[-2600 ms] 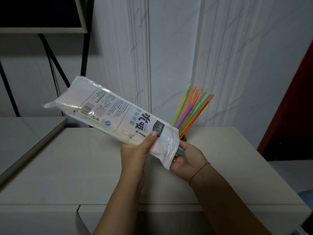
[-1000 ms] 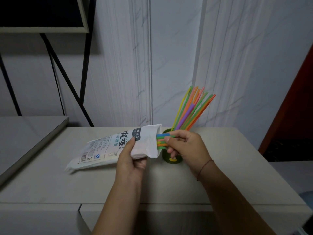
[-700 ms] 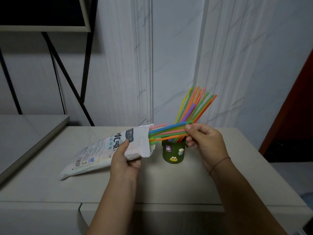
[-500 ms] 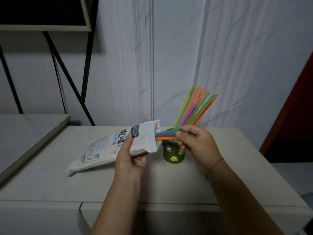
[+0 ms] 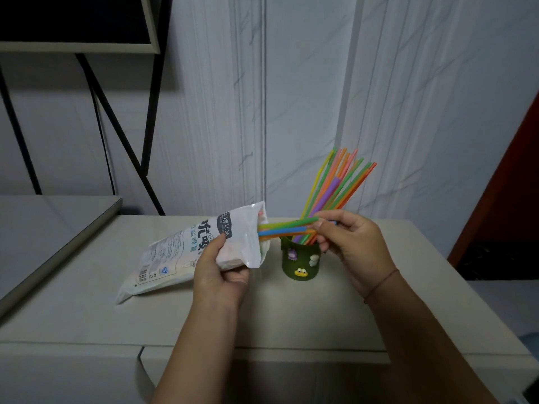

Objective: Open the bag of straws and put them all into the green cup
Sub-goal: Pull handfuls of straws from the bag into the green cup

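A white plastic straw bag (image 5: pixel 186 249) lies tilted on the table, its open mouth facing right. My left hand (image 5: pixel 221 272) grips the bag near that mouth. A few coloured straws (image 5: pixel 285 227) stick out of the opening, lying almost level above the cup's rim. My right hand (image 5: pixel 347 243) pinches their right ends. The green cup (image 5: pixel 300 262), decorated with small figures, stands just right of the bag and below the held straws. Several coloured straws (image 5: pixel 338 182) stand in it, leaning right.
The beige table (image 5: pixel 291 316) ends in a front edge close to me. A grey surface (image 5: pixel 43 228) adjoins it on the left, under a black metal frame (image 5: pixel 122 135). A pale panelled wall rises right behind the cup. A dark red panel (image 5: pixel 513 182) stands at the right.
The bag came down from mid-air onto the table. My right hand has been drawing a few straws out of its mouth, and they now reach a little further right over the cup.
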### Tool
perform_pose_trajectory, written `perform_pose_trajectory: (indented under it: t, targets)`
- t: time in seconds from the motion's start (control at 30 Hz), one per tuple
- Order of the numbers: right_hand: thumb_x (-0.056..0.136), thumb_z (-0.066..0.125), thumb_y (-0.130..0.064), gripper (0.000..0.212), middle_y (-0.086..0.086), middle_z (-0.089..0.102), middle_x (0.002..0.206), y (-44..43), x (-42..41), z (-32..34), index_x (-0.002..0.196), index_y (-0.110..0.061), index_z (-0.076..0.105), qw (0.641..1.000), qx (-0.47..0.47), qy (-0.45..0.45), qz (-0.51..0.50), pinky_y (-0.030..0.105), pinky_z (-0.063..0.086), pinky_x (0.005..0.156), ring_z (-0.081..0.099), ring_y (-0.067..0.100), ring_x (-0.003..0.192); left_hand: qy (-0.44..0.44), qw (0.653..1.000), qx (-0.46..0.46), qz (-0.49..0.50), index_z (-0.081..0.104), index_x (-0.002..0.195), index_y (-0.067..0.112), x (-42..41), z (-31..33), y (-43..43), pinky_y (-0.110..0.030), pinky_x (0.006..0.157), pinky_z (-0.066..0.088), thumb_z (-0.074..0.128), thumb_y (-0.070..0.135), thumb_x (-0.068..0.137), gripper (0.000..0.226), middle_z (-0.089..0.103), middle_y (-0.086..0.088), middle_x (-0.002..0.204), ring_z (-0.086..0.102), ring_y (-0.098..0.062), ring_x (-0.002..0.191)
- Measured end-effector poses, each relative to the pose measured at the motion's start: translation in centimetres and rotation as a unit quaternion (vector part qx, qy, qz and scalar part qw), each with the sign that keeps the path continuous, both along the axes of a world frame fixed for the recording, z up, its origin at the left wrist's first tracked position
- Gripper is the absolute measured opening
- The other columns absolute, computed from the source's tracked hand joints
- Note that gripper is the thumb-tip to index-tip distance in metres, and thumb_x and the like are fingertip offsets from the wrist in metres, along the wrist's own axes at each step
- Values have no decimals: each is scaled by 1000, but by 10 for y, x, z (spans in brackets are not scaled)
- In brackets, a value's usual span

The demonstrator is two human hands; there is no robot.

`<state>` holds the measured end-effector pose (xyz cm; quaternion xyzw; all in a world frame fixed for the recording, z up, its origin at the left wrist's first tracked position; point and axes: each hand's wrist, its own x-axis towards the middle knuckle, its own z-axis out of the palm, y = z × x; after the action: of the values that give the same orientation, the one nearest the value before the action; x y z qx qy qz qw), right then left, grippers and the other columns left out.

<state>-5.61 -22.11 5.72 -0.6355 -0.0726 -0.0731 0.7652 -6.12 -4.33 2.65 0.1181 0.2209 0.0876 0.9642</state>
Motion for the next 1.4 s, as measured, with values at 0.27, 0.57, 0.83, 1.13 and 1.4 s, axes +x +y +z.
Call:
perform_pose_trajectory:
  t: [0.27, 0.57, 0.83, 1.13, 1.4]
  targets:
    - [89, 53, 1, 15, -2, 57, 51, -12, 2, 5, 79, -6, 63, 993, 116, 32, 1, 14, 45, 45, 50, 4, 44, 11, 999, 43, 3, 56, 127, 14, 5, -9, 2, -47, 71, 57, 61, 0, 83, 46, 68, -8, 119, 65, -25, 109]
    - [89, 56, -7, 18, 5, 65, 74, 7, 7, -4, 101, 5, 63, 975, 211, 69, 12, 15, 48, 48, 59, 6, 55, 17, 997, 67, -25, 60, 92, 12, 3, -10, -6, -42, 83, 55, 58, -3, 85, 17, 74, -5, 74, 66, -21, 84]
    - [89, 55, -5, 11, -3, 56, 47, -14, 6, 7, 85, 0, 65, 986, 157, 28, -48, 12, 47, 48, 52, 3, 44, 27, 998, 61, -14, 59, 95, 14, 7, -13, 5, -48, 64, 54, 59, -2, 85, 19, 71, -5, 82, 67, -21, 84]
    - [91, 53, -8, 14, -2, 56, 50, -14, 9, 2, 82, -3, 63, 977, 203, 55, -24, 13, 43, 42, 49, 3, 41, 52, 994, 80, -45, 56, 86, 11, 0, -8, 7, -40, 55, 55, 61, -2, 84, 14, 72, -7, 69, 66, -21, 77]
    - [87, 61, -11, 10, 7, 67, 71, 9, 9, -11, 87, -3, 67, 995, 85, 60, 0, 24, 46, 49, 59, 19, 60, 2, 994, 74, -78, 63, 103, 11, 0, -6, -3, -44, 83, 56, 67, 11, 83, 20, 76, -8, 77, 69, -21, 91]
